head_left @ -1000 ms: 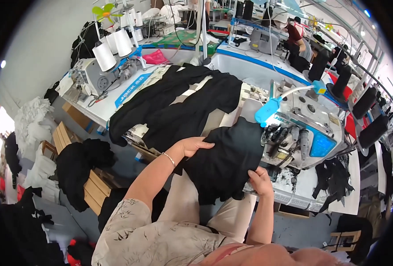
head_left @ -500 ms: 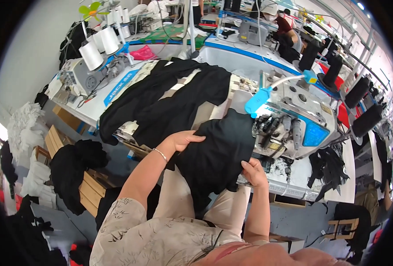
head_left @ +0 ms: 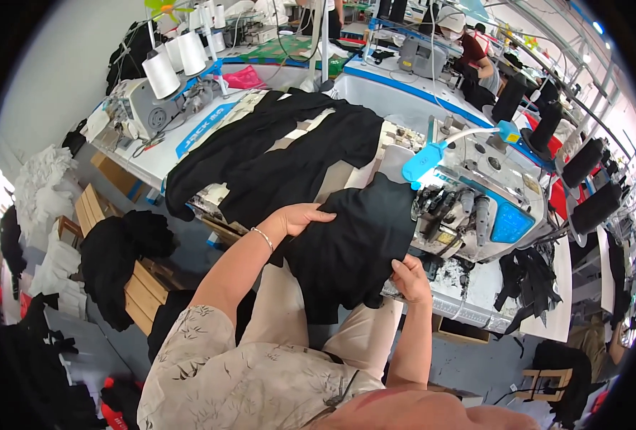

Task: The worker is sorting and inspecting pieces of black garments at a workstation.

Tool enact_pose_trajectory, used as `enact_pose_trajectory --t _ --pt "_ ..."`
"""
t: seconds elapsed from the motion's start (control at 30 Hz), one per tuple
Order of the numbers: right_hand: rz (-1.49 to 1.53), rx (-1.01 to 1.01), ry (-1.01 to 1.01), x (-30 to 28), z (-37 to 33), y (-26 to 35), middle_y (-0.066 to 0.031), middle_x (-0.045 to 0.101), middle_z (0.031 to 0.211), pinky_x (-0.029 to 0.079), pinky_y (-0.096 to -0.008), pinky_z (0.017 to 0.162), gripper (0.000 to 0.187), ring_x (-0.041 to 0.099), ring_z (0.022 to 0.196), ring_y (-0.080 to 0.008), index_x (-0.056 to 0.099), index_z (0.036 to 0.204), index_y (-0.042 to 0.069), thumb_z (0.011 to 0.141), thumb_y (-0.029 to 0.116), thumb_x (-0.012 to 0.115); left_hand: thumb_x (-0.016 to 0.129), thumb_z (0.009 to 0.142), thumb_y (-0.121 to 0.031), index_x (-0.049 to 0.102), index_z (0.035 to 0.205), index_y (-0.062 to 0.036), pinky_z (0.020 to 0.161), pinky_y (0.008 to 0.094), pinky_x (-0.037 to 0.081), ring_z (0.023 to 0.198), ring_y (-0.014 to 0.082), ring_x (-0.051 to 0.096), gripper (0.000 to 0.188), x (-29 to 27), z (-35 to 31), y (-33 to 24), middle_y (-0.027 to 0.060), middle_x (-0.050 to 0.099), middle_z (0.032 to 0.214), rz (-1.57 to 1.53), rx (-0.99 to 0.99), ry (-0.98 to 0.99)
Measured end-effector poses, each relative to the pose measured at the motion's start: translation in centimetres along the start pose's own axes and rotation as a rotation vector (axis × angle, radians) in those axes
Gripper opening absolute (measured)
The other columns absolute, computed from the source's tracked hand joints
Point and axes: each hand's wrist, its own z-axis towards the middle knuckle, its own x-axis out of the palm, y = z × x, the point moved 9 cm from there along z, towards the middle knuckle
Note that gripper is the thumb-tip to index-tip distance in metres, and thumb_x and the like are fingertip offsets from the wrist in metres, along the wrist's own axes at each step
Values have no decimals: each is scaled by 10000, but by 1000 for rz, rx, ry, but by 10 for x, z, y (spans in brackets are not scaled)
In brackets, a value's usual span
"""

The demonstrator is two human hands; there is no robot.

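Observation:
A piece of black fabric [head_left: 350, 247] spreads from the front of the sewing machine [head_left: 476, 193] down over my lap. My left hand [head_left: 305, 217] grips its left edge, thumb lying on top and the other fingers mostly hidden. At its lower right edge, my right hand [head_left: 410, 278] pinches the cloth between thumb and fingers. The fabric's far right side reaches the machine's needle area, beneath a light blue lamp [head_left: 424, 163]. More black garment pieces [head_left: 282, 158] lie across the table to the left of it.
Black thread cones [head_left: 583, 165] stand right of the machine, and black fabric scraps [head_left: 527, 279] hang over the table's right end. At the left are another machine [head_left: 142, 107], white thread cones [head_left: 160, 77] and a wooden bench [head_left: 146, 294] bearing dark cloth. A co-worker [head_left: 468, 50] sits farther back.
The view has shifted slightly, so the surroundings sit a little differently. Both hands keep their hold on the black fabric, whose lower part hangs a bit differently over my lap.

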Motion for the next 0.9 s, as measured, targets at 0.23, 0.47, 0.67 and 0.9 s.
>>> enact_pose_trajectory --t 0.23,0.47,0.67,0.9 --pt "-62 -5 -35 0 10 0 67 525 670 296 -195 495 141 407 556 -24 645 966 60 868 96 550 575 880 -118 448 1252 53 985 398 408 1122 261 534 429 1 0 -7 162 522 1245 -28 -17 0" --pt "-112 -1 -32 3 1 4 81 477 610 256 -198 449 136 349 484 -19 648 950 63 873 119 552 567 889 -140 443 1265 36 970 374 423 1103 246 546 433 -1 3 -3 139 533 1236 21 16 -22" --pt "-87 79 -41 1 -5 4 45 605 759 346 -193 549 159 465 610 -34 654 975 45 847 106 582 557 895 -145 428 1277 35 976 378 417 1118 252 537 441 4 4 1 143 524 1248 27 -6 10" --pt "-143 48 -66 -8 -3 -4 56 576 719 316 -199 504 132 443 562 -41 637 951 55 845 109 581 555 895 -135 435 1272 33 981 382 410 1126 243 529 431 10 7 -1 142 530 1239 -7 16 55"
